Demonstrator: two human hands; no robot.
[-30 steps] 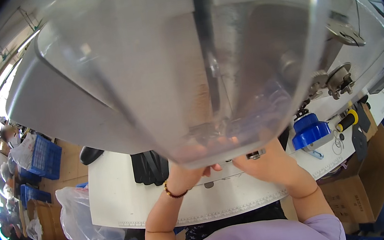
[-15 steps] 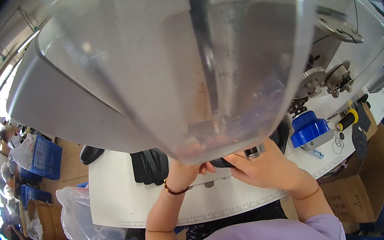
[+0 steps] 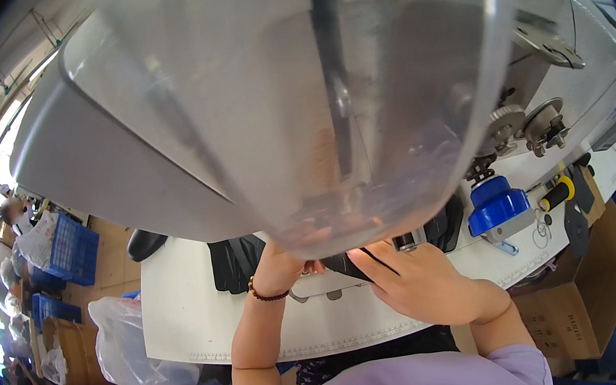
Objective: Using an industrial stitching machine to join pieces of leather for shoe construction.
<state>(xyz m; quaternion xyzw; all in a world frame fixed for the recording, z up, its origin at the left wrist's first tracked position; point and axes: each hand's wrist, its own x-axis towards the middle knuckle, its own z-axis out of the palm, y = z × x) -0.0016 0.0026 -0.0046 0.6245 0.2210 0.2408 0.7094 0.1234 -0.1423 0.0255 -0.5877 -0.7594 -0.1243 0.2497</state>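
Observation:
A small flat black piece [image 3: 346, 267] lies between my hands, under the head of a large grey sewing machine [image 3: 127, 161]. My right hand [image 3: 427, 282] is closed on its right side, with a dark strip showing between the fingers. My left hand [image 3: 279, 267], with a beaded bracelet at the wrist, is at the piece's left side. Its fingers are curled, and what they hold is hidden. A clear plastic guard [image 3: 371, 208] hangs in front and blurs the fingertips and the stitching spot. Beside my right fingers is a metal machine part [image 3: 408, 241].
Black pieces [image 3: 236, 263] are stacked left of my left hand, and more black pieces [image 3: 447, 225] lie on the right. The white table [image 3: 201, 321] also holds a blue machine knob [image 3: 495, 204] and a yellow-and-black spool [image 3: 556, 193]. A cardboard box [image 3: 576, 306] stands at right, a plastic bag [image 3: 131, 353] at left.
My right hand has shifted slightly right and toward me, its fingers more spread. My left hand has moved a little left. More of the black piece shows between them.

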